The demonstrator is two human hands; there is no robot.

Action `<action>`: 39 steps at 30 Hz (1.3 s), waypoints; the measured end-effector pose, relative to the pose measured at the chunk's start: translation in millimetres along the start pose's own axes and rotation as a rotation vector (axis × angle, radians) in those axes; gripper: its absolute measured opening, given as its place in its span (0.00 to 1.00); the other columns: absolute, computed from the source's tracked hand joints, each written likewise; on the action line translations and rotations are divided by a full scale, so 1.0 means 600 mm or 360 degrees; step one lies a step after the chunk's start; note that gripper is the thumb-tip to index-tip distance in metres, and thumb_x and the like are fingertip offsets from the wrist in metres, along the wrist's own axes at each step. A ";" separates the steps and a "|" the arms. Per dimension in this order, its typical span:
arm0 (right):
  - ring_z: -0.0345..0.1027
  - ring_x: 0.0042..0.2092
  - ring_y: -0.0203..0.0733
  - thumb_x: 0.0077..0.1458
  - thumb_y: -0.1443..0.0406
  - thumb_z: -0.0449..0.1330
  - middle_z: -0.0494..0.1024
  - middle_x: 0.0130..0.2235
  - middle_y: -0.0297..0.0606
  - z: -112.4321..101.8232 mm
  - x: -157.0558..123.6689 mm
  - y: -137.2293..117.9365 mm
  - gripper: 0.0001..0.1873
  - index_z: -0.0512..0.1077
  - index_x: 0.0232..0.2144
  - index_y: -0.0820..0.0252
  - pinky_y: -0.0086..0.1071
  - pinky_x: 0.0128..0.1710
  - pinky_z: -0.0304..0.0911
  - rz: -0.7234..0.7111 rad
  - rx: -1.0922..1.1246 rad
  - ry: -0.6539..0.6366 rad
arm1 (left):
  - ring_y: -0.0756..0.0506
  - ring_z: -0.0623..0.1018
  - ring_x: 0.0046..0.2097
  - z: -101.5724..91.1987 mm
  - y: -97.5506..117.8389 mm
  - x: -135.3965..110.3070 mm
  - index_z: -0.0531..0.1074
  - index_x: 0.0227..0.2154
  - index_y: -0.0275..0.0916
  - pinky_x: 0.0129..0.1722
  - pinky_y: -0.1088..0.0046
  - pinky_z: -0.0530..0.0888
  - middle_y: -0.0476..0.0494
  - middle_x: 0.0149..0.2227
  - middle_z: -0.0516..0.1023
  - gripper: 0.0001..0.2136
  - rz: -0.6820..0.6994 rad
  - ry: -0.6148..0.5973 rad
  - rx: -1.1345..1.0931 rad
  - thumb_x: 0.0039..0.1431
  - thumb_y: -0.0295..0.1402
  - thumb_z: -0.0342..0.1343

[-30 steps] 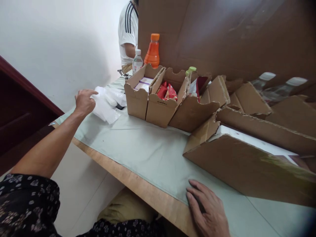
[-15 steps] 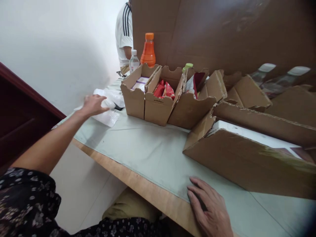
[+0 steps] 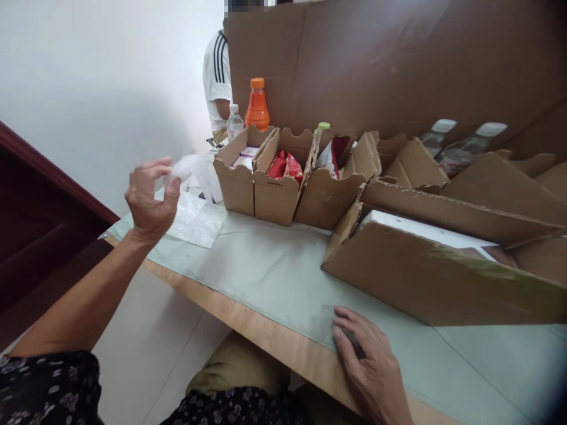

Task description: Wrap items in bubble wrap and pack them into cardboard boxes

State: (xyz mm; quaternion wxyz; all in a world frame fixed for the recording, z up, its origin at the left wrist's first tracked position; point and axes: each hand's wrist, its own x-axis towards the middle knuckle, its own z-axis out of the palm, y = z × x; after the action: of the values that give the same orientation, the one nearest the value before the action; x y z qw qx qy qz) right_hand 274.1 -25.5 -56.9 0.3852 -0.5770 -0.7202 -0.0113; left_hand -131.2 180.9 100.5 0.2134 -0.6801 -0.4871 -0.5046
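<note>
My left hand [image 3: 153, 198] is raised over the far left end of the table, its thumb and fingers closed on the edge of a translucent bubble wrap bag [image 3: 189, 168]. Blur hides the bag's exact outline. Below it, a flat piece of bubble wrap [image 3: 197, 227] lies on the cloth. My right hand [image 3: 370, 357] rests on the table near its front edge, fingers stretched out and holding nothing. In front of that hand stands a long cardboard box [image 3: 425, 277] with a white flat box [image 3: 425, 229] inside.
A row of cardboard bins [image 3: 274, 198] holds red snack packets [image 3: 286, 165] and small boxes [image 3: 245, 156]. Behind are an orange bottle [image 3: 257, 109] and clear bottles [image 3: 478, 144]. A tall cardboard panel [image 3: 354, 65] closes off the back. A person in a white shirt [image 3: 217, 77] sits beyond.
My left hand has risen and drawn back toward me, lifting the bubble wrap bag off the flat piece beneath. My right hand stays on the table. The view has shifted slightly.
</note>
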 end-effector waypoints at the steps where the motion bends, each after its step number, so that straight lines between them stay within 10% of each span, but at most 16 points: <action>1: 0.79 0.48 0.49 0.68 0.59 0.56 0.84 0.47 0.41 -0.001 0.004 -0.007 0.10 0.77 0.42 0.54 0.45 0.47 0.73 -0.0001 0.0033 0.0003 | 0.41 0.80 0.54 -0.007 0.021 -0.006 0.70 0.39 0.44 0.58 0.56 0.73 0.42 0.51 0.82 0.06 -0.0001 0.0025 -0.0019 0.65 0.39 0.55; 8: 0.65 0.67 0.57 0.63 0.57 0.63 0.66 0.68 0.52 -0.010 0.059 -0.111 0.42 0.50 0.73 0.53 0.54 0.61 0.68 0.0055 0.0353 -0.0046 | 0.44 0.84 0.42 0.001 0.188 -0.086 0.71 0.32 0.43 0.43 0.67 0.80 0.45 0.41 0.86 0.07 -0.0748 -0.0446 -0.0911 0.59 0.40 0.60; 15: 0.51 0.73 0.64 0.57 0.55 0.68 0.50 0.75 0.55 0.031 0.057 -0.166 0.61 0.31 0.76 0.53 0.63 0.66 0.60 0.0104 0.0354 -0.0058 | 0.48 0.78 0.32 0.023 0.329 -0.179 0.70 0.25 0.41 0.31 0.73 0.75 0.46 0.32 0.81 0.11 -0.1289 -0.1101 -0.1579 0.51 0.40 0.65; 21: 0.78 0.50 0.49 0.69 0.58 0.56 0.83 0.50 0.42 -0.007 0.035 -0.118 0.17 0.75 0.55 0.54 0.44 0.52 0.75 0.0541 0.0649 -0.0013 | 0.47 0.78 0.33 0.047 0.298 -0.198 0.72 0.29 0.41 0.34 0.70 0.75 0.46 0.30 0.80 0.09 -0.1317 -0.1572 -0.1778 0.51 0.39 0.65; 28: 0.79 0.41 0.42 0.67 0.59 0.59 0.86 0.41 0.37 -0.060 0.081 -0.110 0.12 0.81 0.42 0.56 0.35 0.45 0.75 0.0647 0.0765 0.0086 | 0.36 0.73 0.64 0.043 0.291 -0.157 0.69 0.60 0.45 0.65 0.53 0.66 0.38 0.62 0.76 0.30 -0.0564 -0.1606 -0.1655 0.53 0.39 0.66; 33: 0.80 0.41 0.42 0.67 0.60 0.59 0.86 0.41 0.36 -0.104 0.097 -0.117 0.11 0.82 0.41 0.53 0.37 0.44 0.75 0.0515 0.0649 0.0199 | 0.41 0.80 0.40 0.061 0.326 -0.143 0.79 0.33 0.43 0.47 0.62 0.74 0.48 0.32 0.81 0.04 0.0082 -0.1950 -0.1243 0.56 0.34 0.60; 39: 0.80 0.40 0.44 0.64 0.57 0.65 0.86 0.37 0.35 -0.148 0.053 -0.073 0.10 0.83 0.38 0.54 0.37 0.42 0.75 0.0783 0.0493 0.0595 | 0.46 0.75 0.29 0.065 0.270 -0.151 0.79 0.32 0.42 0.28 0.73 0.67 0.50 0.28 0.79 0.08 -0.0541 -0.2349 -0.1329 0.52 0.34 0.55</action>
State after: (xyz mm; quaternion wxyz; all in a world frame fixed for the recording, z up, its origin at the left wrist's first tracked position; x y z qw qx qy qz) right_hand 284.4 -54.9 42.3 0.5847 -0.6560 -0.4695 0.0858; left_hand 28.6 100.5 36.3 -0.5032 -0.7745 -0.3708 -0.0965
